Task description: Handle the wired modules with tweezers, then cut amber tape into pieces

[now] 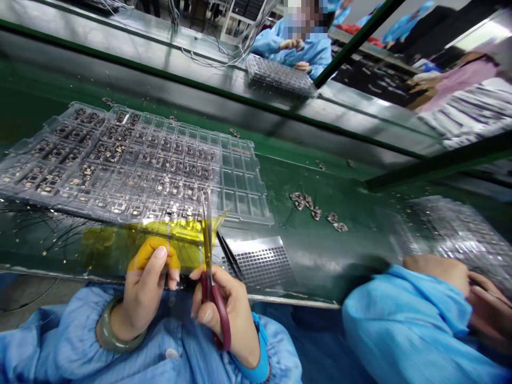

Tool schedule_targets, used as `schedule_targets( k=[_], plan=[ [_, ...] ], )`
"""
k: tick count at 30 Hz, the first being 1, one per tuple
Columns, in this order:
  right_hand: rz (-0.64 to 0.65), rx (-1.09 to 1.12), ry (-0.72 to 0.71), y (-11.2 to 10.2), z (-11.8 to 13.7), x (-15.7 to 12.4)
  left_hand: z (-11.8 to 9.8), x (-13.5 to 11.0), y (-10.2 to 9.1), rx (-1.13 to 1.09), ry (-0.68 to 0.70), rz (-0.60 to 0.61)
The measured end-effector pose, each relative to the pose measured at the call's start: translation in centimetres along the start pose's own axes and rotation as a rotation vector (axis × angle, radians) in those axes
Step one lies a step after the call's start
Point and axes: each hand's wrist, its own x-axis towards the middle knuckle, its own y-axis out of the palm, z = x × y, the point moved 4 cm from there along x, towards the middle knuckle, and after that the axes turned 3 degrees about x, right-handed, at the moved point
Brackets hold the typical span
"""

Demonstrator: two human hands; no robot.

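Observation:
My left hand [146, 285] pinches a strip of clear yellow film [184, 242] between thumb and fingers, and the fingers behind it look tinted yellow. In my right hand [234, 298] are scissors [220, 314] with dark red handles, their blades pointing up and away across the film's right part. Whether the blades touch the film I cannot tell. Just beyond the film lies a clear plastic tray [245, 184] with small circuit boards in many pockets. Dark tweezers [230, 253] and a sheet of small black stickers [266, 264] lie right of the scissors.
Loose small boards [308, 201] lie on the green bench [320, 250], with thin black wires [44, 226] at left. At right, a neighbour's blue sleeve [404, 314] reaches to stacked clear trays [460, 229]. A green metal bar [440, 162] and a co-worker [294, 45] are beyond.

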Motion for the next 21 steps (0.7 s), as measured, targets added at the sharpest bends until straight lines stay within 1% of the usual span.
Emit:
schedule_targets(
  k=[2,5,8,11,14,18,21],
  plan=[
    [0.051,-0.051,-0.027,0.0,0.4,-0.1,0.0,0.1,0.0,-0.003,0.004,-0.013],
    [0.154,-0.202,-0.076,-0.1,0.9,-0.6,-0.2,0.5,0.0,0.001,0.020,-0.059],
    [0.233,-0.303,-0.102,-0.4,0.6,-1.4,-0.5,1.1,0.1,0.010,0.063,-0.100],
    [0.247,-0.325,-0.109,-0.9,0.2,-2.2,-0.7,1.5,0.3,0.063,0.112,-0.106],
    [0.249,-0.350,-0.069,-1.2,0.3,-2.5,-0.7,1.7,0.3,0.130,0.142,-0.112],
    [0.253,-0.381,-0.034,-1.5,1.4,-2.5,-0.6,1.9,-0.1,0.143,0.167,-0.186],
    [0.278,-0.402,-0.024,-1.7,1.8,-2.4,-0.2,1.9,-0.3,0.128,0.141,-0.220]
  ],
)
